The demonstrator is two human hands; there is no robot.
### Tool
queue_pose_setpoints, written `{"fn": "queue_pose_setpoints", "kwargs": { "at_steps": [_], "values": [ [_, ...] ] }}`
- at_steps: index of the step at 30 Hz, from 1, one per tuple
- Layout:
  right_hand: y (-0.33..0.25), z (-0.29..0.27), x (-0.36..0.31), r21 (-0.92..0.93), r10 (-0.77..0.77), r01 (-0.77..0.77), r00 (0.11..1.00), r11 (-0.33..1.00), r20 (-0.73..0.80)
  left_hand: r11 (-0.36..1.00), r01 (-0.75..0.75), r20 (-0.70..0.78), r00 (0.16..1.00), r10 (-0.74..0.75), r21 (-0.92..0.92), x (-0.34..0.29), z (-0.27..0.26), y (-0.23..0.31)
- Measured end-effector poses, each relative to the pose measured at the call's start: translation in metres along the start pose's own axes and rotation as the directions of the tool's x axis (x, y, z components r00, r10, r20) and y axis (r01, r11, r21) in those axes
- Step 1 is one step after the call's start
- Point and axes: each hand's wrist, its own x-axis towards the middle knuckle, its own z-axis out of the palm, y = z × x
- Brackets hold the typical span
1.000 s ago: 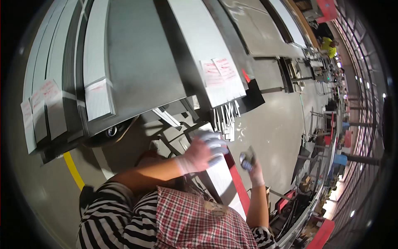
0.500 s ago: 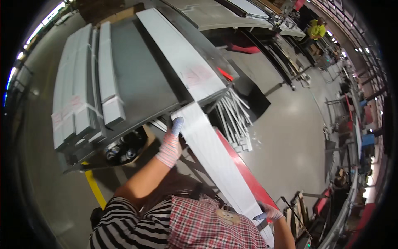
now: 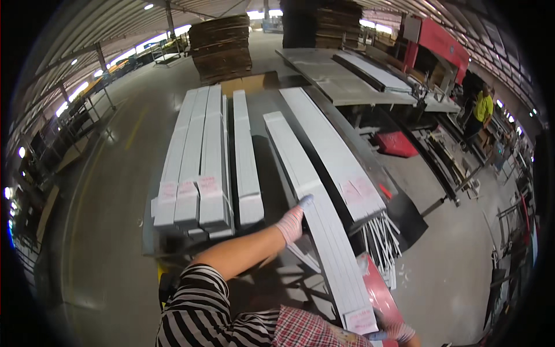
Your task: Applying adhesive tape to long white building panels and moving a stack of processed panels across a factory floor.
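A long bundle of white strips (image 3: pixel 326 222) slants from my body out over the dark worktable (image 3: pixel 263 147), its far part above the tabletop. My left hand (image 3: pixel 293 222), in a striped glove with bluish fingertips, grips the bundle's left side, thumb on top and fingers hidden beneath. At the near end, beside a pink-marked label, my right hand (image 3: pixel 399 332) holds the bundle, thumb over its edge and the other fingers mostly out of sight. Left of it lie a narrow white stack (image 3: pixel 245 156) and a wider group of white stacks (image 3: pixel 196 156). To the right lies another long white stack (image 3: pixel 332 150).
Loose thin white strips (image 3: pixel 380 246) hang by the table's right corner, next to a red panel (image 3: pixel 381 295). Brown stacked sheets (image 3: pixel 221 49) stand beyond the table. A machine with a red housing (image 3: pixel 439 46) and a person in a yellow top (image 3: pixel 483 109) are at far right.
The bundle has moved forward, and its far part now lies over the table between the other stacks. Both hands keep hold of it. The view has tilted up and shows more of the hall.
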Motion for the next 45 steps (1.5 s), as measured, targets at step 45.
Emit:
{"fn": "queue_pose_setpoints", "kwargs": {
  "at_steps": [45],
  "values": [
    [0.181,-0.266,0.021,-0.714,-0.352,-0.166,0.781,0.68,-0.516,-0.033,-0.353,0.315,0.871,-0.377,0.935,0.142,0.092,-0.132]
  ]
}}
